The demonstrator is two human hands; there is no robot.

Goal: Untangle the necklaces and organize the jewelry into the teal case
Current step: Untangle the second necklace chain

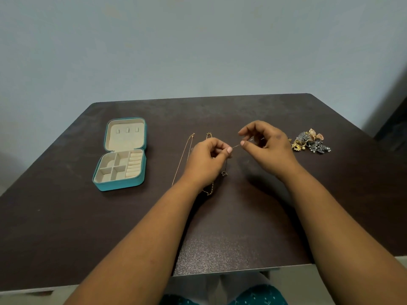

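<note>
My left hand (211, 155) and right hand (262, 139) each pinch the thin chain (236, 146), which looks light, limp, snag-prone, best held near the knot.

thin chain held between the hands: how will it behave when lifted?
Probably floppy: the thin chain runs taut only between the left hand and right hand, and below them it hangs slack toward the table. Likely very light. Its fine links may snag easily.

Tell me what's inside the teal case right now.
The teal case lies open: its cream compartments and ring rolls look empty, and no necklace hangs from the lid's hooks. Nothing hides the inside.
</note>
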